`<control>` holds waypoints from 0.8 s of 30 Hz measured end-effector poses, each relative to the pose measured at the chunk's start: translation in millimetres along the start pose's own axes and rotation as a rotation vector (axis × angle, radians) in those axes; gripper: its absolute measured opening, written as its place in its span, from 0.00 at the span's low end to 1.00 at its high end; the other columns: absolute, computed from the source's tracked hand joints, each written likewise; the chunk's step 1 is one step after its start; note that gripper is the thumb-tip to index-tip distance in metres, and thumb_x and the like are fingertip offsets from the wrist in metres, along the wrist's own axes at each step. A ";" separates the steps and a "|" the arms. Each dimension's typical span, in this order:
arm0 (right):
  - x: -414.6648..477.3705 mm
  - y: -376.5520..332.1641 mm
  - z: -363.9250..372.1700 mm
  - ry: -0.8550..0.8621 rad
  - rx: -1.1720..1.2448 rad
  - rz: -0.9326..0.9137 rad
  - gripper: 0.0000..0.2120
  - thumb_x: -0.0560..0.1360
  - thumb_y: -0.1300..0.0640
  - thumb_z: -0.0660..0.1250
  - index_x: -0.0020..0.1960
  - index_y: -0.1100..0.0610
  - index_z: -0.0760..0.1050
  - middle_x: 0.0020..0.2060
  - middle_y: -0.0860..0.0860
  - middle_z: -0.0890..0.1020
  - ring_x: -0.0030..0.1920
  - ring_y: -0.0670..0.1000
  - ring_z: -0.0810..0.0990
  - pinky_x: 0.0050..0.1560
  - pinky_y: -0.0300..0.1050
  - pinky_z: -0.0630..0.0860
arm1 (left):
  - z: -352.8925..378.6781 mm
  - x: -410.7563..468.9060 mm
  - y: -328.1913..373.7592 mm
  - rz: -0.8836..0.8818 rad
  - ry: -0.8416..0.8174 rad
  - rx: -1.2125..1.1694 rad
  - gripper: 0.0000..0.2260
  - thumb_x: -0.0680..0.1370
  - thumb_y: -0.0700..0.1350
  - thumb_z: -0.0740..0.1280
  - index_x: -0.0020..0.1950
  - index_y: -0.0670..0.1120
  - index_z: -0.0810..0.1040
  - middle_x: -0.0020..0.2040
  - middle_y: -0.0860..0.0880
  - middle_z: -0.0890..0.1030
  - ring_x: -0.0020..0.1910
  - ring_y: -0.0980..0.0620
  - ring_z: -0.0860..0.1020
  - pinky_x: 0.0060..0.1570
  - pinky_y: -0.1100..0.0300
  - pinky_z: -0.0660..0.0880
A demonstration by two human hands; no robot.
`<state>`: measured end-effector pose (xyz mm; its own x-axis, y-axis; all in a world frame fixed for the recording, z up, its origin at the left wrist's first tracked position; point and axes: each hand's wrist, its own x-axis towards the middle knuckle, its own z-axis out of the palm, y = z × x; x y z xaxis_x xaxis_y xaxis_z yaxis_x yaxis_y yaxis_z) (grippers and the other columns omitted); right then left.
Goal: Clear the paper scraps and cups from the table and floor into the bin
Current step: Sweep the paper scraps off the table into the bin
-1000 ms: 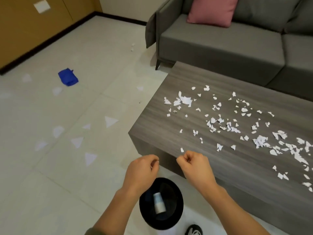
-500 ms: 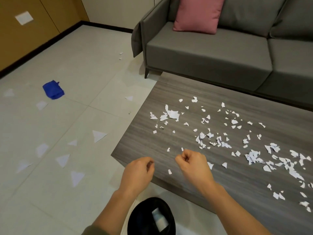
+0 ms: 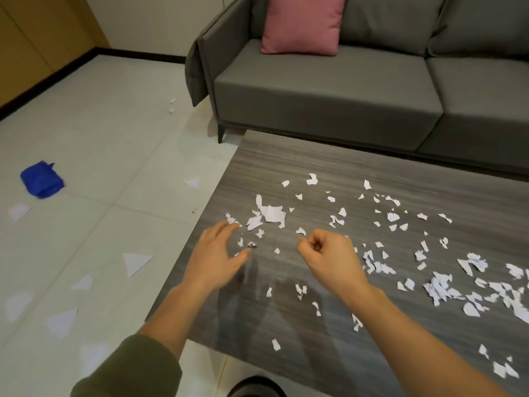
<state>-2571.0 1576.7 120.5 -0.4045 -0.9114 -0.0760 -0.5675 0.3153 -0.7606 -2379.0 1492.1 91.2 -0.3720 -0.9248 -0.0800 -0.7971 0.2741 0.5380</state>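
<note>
One grey sofa (image 3: 329,90) filled twelve o'clock with one pink cushion (image 3: 303,24) on it, neither part of the job. The single wood-grain table (image 3: 315,161) carried most of the litter, so both arms were out over its nine o'clock corner. The left hand (image 3: 217,253) hovered with fingers spread apart, likely to rake the torn paper scraps (image 3: 270,214) at its one o'clock into a pile. The right hand (image 3: 329,253) was curled tight, thumb against forefinger, and no scrap showed in it. A dark rim (image 3: 257,386) at six o'clock was probably the bin, set close for short trips. Counted: two hands, one crumpled blue object (image 3: 42,179) at nine o'clock, about seven triangular paper pieces (image 3: 136,262) on the floor (image 3: 114,138), table scraps too many to count, and no cups in view.
</note>
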 end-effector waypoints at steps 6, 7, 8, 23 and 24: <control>16.9 15.1 11.5 0.094 -0.017 0.055 0.19 0.74 0.56 0.65 0.27 0.55 0.63 0.20 0.47 0.67 0.25 0.47 0.64 0.31 0.35 0.65 | 12.0 53.5 -33.3 -0.051 -0.213 0.004 0.41 0.71 0.62 0.68 0.77 0.54 0.51 0.78 0.52 0.46 0.76 0.54 0.43 0.73 0.56 0.46; 18.1 17.9 13.1 0.106 -0.020 0.071 0.19 0.74 0.56 0.65 0.26 0.55 0.63 0.19 0.47 0.67 0.25 0.47 0.65 0.31 0.35 0.66 | 16.4 62.5 -38.0 -0.057 -0.236 -0.001 0.43 0.70 0.63 0.68 0.77 0.54 0.48 0.78 0.51 0.44 0.76 0.54 0.41 0.73 0.55 0.44; 19.2 21.9 14.4 0.114 -0.020 0.092 0.19 0.74 0.56 0.65 0.26 0.55 0.63 0.18 0.46 0.67 0.26 0.46 0.66 0.31 0.34 0.66 | 22.1 71.2 -42.3 -0.064 -0.265 0.001 0.44 0.69 0.64 0.67 0.77 0.54 0.47 0.77 0.50 0.42 0.75 0.53 0.39 0.74 0.54 0.43; 84.3 92.7 -0.4 0.169 -0.014 0.121 0.19 0.74 0.53 0.66 0.27 0.55 0.65 0.19 0.45 0.68 0.25 0.45 0.67 0.30 0.35 0.65 | 137.0 146.5 12.2 0.405 -0.200 0.218 0.50 0.60 0.79 0.34 0.76 0.57 0.53 0.77 0.52 0.45 0.75 0.56 0.40 0.73 0.56 0.37; 92.6 93.6 -2.4 0.164 -0.020 0.106 0.17 0.74 0.52 0.67 0.29 0.55 0.68 0.20 0.45 0.69 0.26 0.45 0.67 0.31 0.35 0.65 | 143.7 141.9 19.3 0.468 -0.242 0.251 0.48 0.61 0.77 0.33 0.76 0.56 0.53 0.77 0.52 0.45 0.75 0.56 0.38 0.73 0.56 0.36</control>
<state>-2663.3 1522.4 43.8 -0.5733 -0.8179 -0.0480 -0.5289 0.4142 -0.7408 -2515.5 1404.1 -30.4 -0.7861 -0.6119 -0.0871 -0.5994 0.7203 0.3491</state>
